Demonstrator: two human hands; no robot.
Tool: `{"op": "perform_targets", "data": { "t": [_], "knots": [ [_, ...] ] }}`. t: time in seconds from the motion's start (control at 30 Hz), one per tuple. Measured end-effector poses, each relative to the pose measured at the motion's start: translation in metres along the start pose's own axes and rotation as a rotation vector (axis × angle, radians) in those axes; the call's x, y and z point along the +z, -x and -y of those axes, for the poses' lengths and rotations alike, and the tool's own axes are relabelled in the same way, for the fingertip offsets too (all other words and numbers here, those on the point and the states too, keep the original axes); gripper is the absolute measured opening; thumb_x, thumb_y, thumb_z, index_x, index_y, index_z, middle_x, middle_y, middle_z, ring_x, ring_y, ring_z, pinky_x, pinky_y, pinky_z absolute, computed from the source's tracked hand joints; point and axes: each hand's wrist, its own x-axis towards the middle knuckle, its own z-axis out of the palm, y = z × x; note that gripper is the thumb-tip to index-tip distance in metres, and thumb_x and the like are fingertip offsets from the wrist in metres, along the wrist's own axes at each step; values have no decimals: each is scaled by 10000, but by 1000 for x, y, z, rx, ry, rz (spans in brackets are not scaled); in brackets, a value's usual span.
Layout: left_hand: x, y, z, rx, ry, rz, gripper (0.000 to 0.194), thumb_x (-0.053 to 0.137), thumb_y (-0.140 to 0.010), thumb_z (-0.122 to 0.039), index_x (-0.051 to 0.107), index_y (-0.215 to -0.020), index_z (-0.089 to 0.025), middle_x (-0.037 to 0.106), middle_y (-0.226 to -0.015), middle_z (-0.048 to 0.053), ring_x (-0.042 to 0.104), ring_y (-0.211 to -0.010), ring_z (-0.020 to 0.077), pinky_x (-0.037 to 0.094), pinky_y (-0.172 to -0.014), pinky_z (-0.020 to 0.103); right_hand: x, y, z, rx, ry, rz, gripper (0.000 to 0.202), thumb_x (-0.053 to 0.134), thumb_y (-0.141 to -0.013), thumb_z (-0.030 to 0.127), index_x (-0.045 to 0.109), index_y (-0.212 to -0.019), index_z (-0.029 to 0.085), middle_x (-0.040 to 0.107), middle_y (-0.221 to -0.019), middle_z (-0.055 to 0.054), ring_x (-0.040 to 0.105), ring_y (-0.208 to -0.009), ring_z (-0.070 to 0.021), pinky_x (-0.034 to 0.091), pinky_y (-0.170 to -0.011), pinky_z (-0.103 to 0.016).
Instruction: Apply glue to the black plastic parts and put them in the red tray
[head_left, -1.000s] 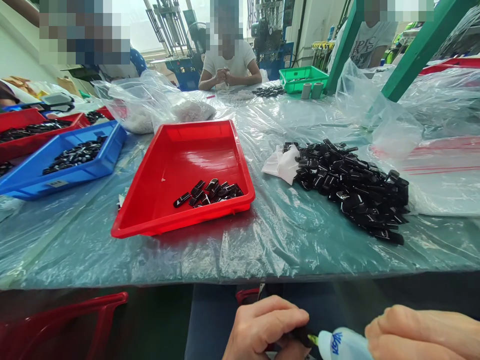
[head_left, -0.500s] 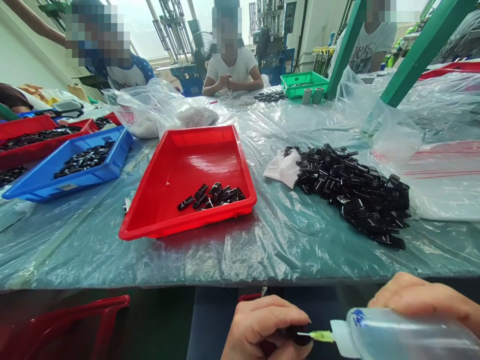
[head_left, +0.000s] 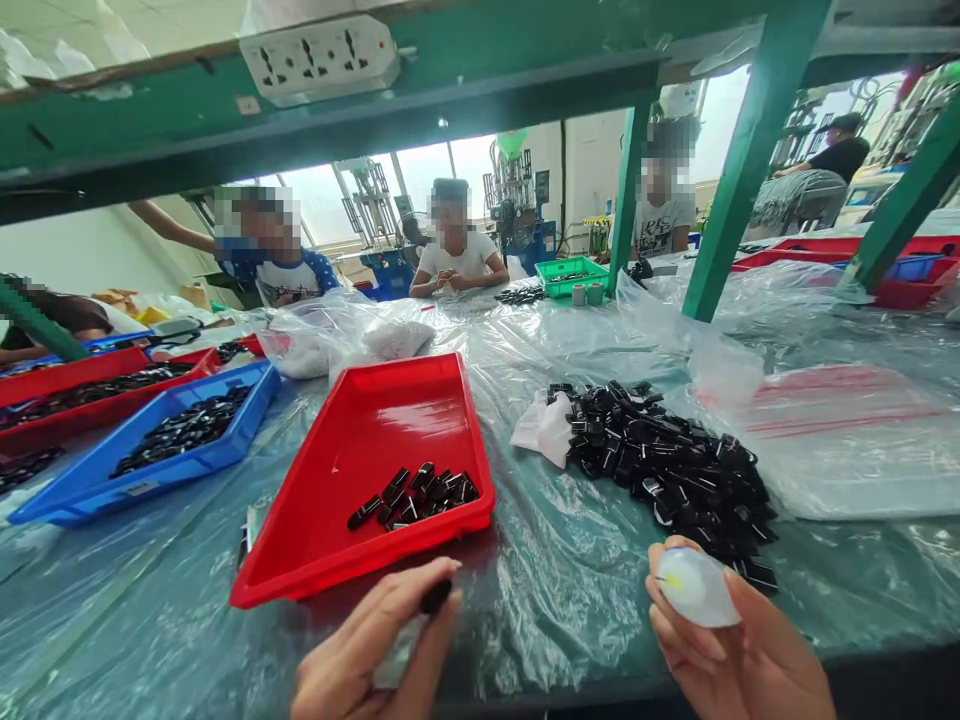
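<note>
Bottle (head_left: 705, 595) drawn away from black piece (head_left: 436, 598): your left hand (head_left: 375, 645) pinches piece near red tray (head_left: 360, 566); right hand (head_left: 754, 650) grips bottle.

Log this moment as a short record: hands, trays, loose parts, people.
Left grip: one small black piece, pinched at the fingertips
Right grip: translucent bottle, its yellowish needle tip roughly toward the camera
Red tray: small heap of black pieces
Blue tray: left of the red one, also holding black pieces
Loose pile: black pieces on the plastic-covered table, right of the red tray
People: several, beyond the trays
</note>
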Motion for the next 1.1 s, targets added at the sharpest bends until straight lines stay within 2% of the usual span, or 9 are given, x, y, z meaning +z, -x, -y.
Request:
{"op": "perform_targets", "data": {
  "t": [0.1,0.3,0.43,0.53,0.57,0.7,0.8,0.9,1.1],
  "knots": [
    [-14,-43,24,43,-237,-87,219,672,-749,-365,761,-872,-207,788,-874,52,739,-798,259,572,-805,341,0,-12,-2,-23,-103,29,330,733,-747,472,671,-876,175,441,-535,43,411,-480,-83,371,-469,-210],
    [-10,-89,50,-58,-411,229,397,608,-736,-474,764,-901,-148,801,-783,71,715,-517,241,570,-488,296,-8,-21,-11,-54,-240,121,264,587,-906,416,604,-932,153,477,-591,72,480,-484,-93,421,-474,-233],
    [20,-78,28,242,-342,130,351,544,-843,-404,738,-921,-121,781,-861,112,722,-677,243,586,-626,327,-16,-26,-16,-46,-292,205,268,574,-921,410,604,-982,151,509,-613,66,520,-499,-99,457,-490,-244],
    [55,-65,-1,394,-291,402,273,457,-928,-249,698,-995,-138,745,-955,103,685,-866,221,555,-775,327,-17,-27,-17,-41,-327,246,269,570,-926,405,606,-998,149,521,-616,64,536,-507,-101,469,-493,-245],
    [67,-63,-11,379,-339,597,258,440,-936,-192,683,-1007,-144,729,-985,97,670,-876,208,549,-771,315,-17,-28,-17,-43,-341,252,268,564,-931,405,606,-1000,149,522,-615,64,538,-507,-101,473,-496,-246],
    [120,-71,-35,354,-413,795,230,478,-932,-97,686,-867,-171,710,-882,50,667,-834,185,548,-716,289,-15,-28,-17,-50,-375,264,262,548,-942,395,604,-1004,147,543,-641,57,542,-507,-98,486,-504,-249],
    [155,-84,-37,259,-499,821,118,551,-935,-180,655,-958,-129,689,-942,53,673,-832,183,558,-740,354,-15,-29,-17,-56,-385,277,256,553,-940,389,600,-1007,147,571,-694,40,549,-521,-96,490,-503,-247],
    [176,-91,-34,164,-553,782,214,576,-929,-266,614,-1095,-135,657,-1075,74,660,-910,205,555,-780,403,-17,-30,-17,-68,-389,290,244,561,-937,376,596,-1014,148,586,-733,30,551,-530,-95,495,-509,-249],
    [181,-91,-32,63,-533,774,255,582,-924,-262,592,-1152,-148,627,-1154,88,641,-977,229,542,-816,428,-16,-28,-17,-65,-379,276,245,560,-937,379,594,-1010,147,585,-746,26,545,-532,-93,489,-500,-243]
  ]
}}
